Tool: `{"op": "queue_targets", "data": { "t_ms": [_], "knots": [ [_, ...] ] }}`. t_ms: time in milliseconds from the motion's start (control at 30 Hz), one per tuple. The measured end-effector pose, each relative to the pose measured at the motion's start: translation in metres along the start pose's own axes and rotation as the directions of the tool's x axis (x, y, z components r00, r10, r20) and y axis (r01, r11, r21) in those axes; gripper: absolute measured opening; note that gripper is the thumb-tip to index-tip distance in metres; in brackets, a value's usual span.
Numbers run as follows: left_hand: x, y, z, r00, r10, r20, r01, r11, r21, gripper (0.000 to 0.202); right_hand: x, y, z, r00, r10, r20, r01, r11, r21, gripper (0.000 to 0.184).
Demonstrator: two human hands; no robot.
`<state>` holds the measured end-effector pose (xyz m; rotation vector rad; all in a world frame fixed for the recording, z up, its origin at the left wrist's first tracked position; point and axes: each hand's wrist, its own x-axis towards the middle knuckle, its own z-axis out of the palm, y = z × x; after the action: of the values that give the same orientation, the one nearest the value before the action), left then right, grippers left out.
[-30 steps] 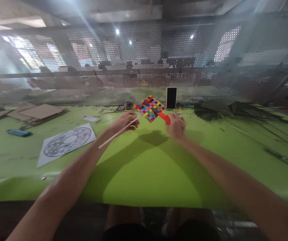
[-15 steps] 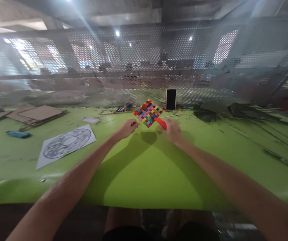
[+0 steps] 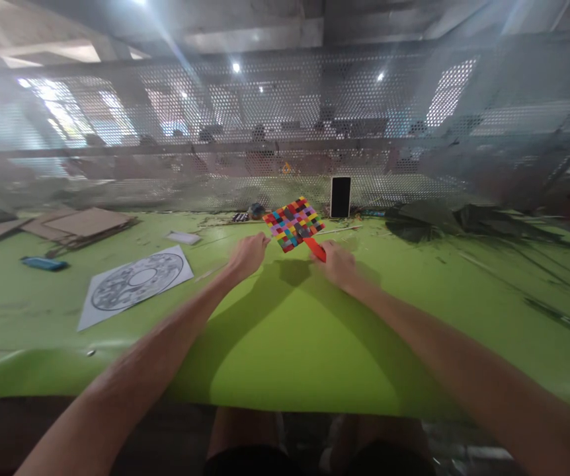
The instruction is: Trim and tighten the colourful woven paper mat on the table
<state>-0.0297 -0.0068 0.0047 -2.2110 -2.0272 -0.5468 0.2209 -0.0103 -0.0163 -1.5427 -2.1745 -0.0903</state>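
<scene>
A square woven piece (image 3: 292, 221) in a multicoloured checker pattern is held up over the green table, tilted, its shadow below. From its lower right side a flat red strip (image 3: 315, 249) runs to my right hand (image 3: 338, 263), whose fingers are closed around the end. Just left of the woven piece, my left hand (image 3: 248, 254) is closed with the fingertips near the piece's left edge. What it pinches, if anything, is too small to make out. A faint pale line (image 3: 210, 272) shows on the table behind that hand.
On the left lie a printed ring-pattern sheet (image 3: 136, 281), a blue cutter-like object (image 3: 44, 263), cardboard pieces (image 3: 86, 223) and a small white block (image 3: 182, 237). A dark-screened tablet or phone (image 3: 340, 197) stands ahead before a perforated screen (image 3: 289, 99). Dark leaves (image 3: 414, 221) lie right.
The woven piece has turned and tilted a little, and the red strip now points more steeply down. My left hand has shifted slightly left and turned. My right hand is slightly lower.
</scene>
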Motion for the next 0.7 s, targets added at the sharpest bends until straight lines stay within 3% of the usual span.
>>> {"op": "queue_targets", "data": {
  "t_ms": [700],
  "knots": [
    [0.005, -0.016, 0.008, 0.999, -0.052, -0.016, 0.049, 0.988, -0.149, 0.034, -0.004, -0.005, -0.005, 0.997, -0.04, 0.066, 0.039, 0.999, 0.017, 0.031]
  ]
}}
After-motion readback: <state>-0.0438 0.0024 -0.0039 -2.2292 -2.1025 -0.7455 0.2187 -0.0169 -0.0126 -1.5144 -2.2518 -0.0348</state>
